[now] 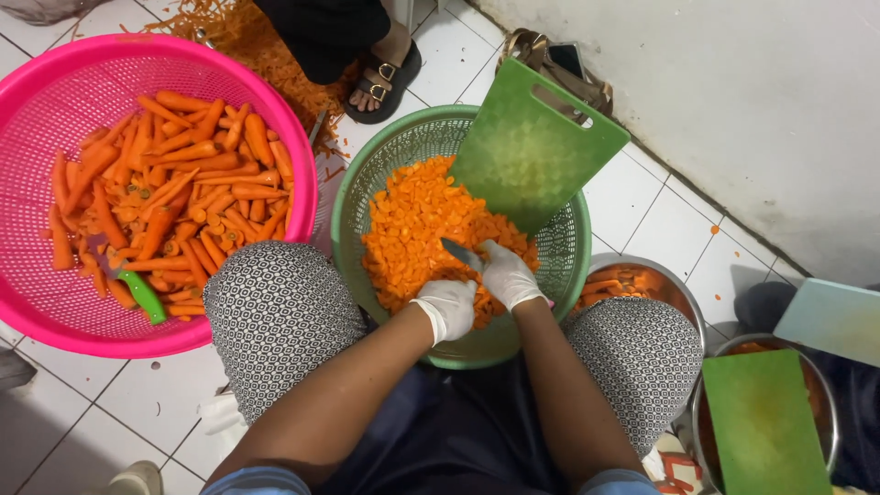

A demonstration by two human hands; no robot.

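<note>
Right hand (507, 273), in a white glove, is closed around the handle of a knife (458, 253), and the dark blade points up and left over the sliced carrot (422, 229). Left hand (448, 307), also gloved, is curled into a fist just beside it; if it holds a carrot piece, I cannot tell. To work well here, I think the blade should stay turned away from the left fingers, and both hands should stay above the green basket (367, 183) so the slices fall inside.

This green basket is between the knees and is full of orange carrot rounds. A green cutting board (532, 147) leans inside it at the far rim. On the left, the pink basket (55, 73) holds whole peeled carrots (174, 183) and a green-handled peeler (137, 291). On the right, a metal bowl (683, 302) holds more carrot pieces, and a second green board (765, 422) covers another bowl.
</note>
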